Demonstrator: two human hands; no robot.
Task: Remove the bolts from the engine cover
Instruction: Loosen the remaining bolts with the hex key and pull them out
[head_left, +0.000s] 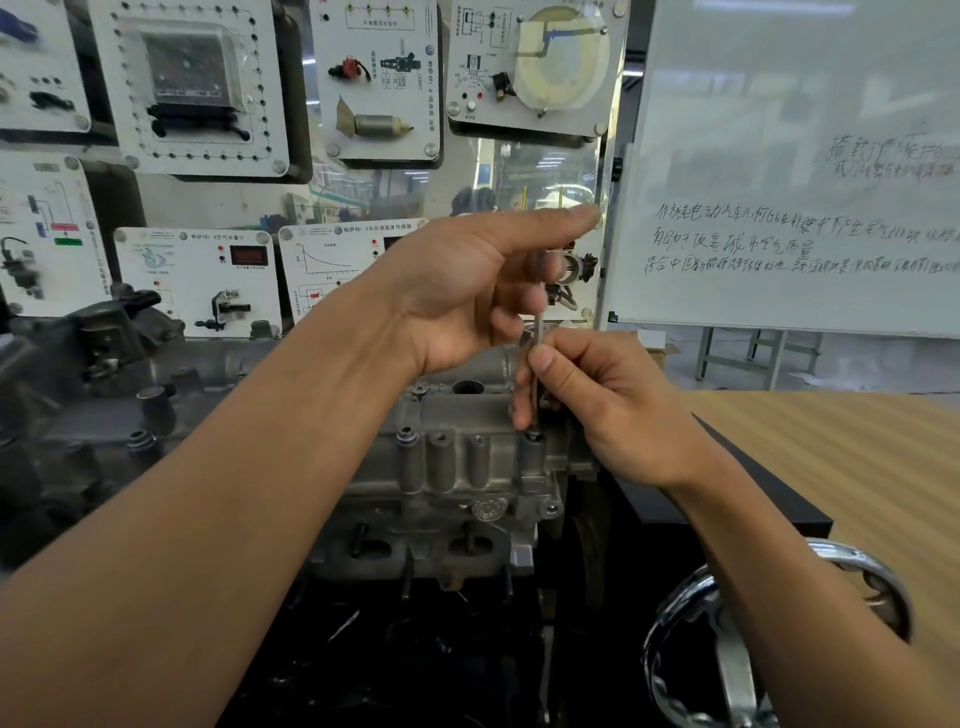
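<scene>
A grey cast engine cover (457, 467) stands in the middle of the view. A thin metal tool shaft (538, 332) stands upright with its tip on a bolt (533, 434) at the cover's right end. My right hand (597, 405) pinches the lower shaft between thumb and fingers just above that bolt. My left hand (483, 291) curls its fingers round the upper shaft, with the thumb stretched out to the right. Another bolt (407, 435) sits in a boss further left, and a third bolt (418, 389) shows behind it.
Training panels (197, 93) with mounted car parts cover the wall behind. A whiteboard (800, 171) with handwriting stands at the right. A wooden table (831, 457) lies to the right, and a chrome handwheel (737, 639) sits low right. Dark engine parts (104, 395) crowd the left.
</scene>
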